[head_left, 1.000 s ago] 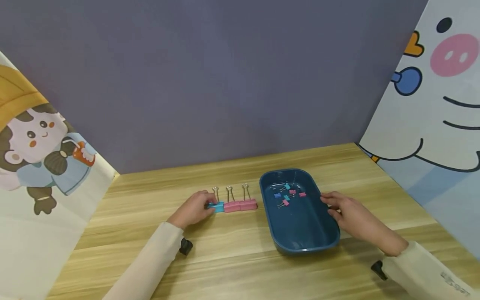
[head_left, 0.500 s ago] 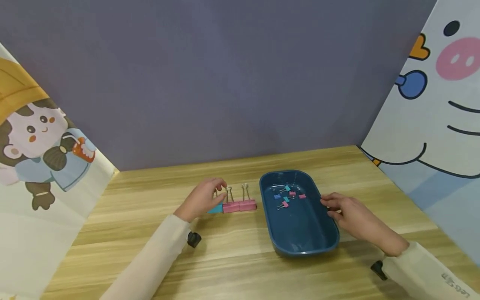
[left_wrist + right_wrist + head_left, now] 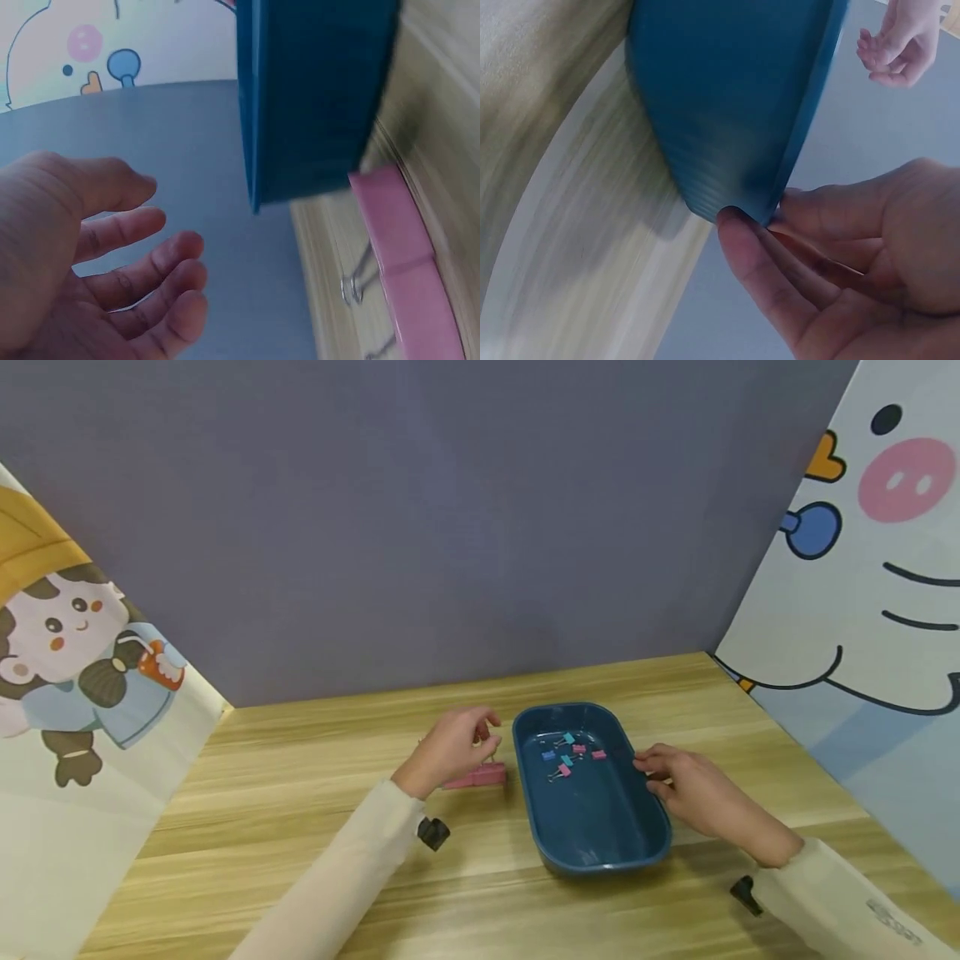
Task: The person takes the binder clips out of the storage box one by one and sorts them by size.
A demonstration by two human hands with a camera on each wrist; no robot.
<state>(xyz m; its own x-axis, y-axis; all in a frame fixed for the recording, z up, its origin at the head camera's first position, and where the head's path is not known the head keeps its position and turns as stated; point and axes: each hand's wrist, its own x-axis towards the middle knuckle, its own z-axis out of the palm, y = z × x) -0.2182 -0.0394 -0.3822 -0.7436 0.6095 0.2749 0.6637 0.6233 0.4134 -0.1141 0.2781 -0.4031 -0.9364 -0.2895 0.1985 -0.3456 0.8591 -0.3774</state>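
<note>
Both hands are at work around the blue tray (image 3: 600,852): the right hand (image 3: 690,789) pinches the tray's right rim between thumb and fingers, which the right wrist view shows clearly with the thumb (image 3: 761,270) under the lip, while the left hand (image 3: 450,747) hovers just above the pink binder clips (image 3: 474,777) on the desk (image 3: 300,860), its fingers loosely curled and holding nothing, as the left wrist view confirms with a bare palm (image 3: 67,270). The pink clips lie just left of the tray, close to its wall but not touching it as far as one can tell; whether a further clip lies hidden under the left hand cannot be made out. Inside the tray, toward its far end, sits a scatter of small clips (image 3: 570,753) in pink and blue. Judging from this, the step in hand looks like taking up a large clip from the desk. To do it well, the left hand should come down over one clip's body, pinching it across the coloured sides rather than by the wire handles, which would swing. The right hand's grip on the rim should hold firm so the tray does not slide when anything lands in it. A lift straight up before moving sideways would clear the tray wall and avoid nudging the neighbouring clip.
</note>
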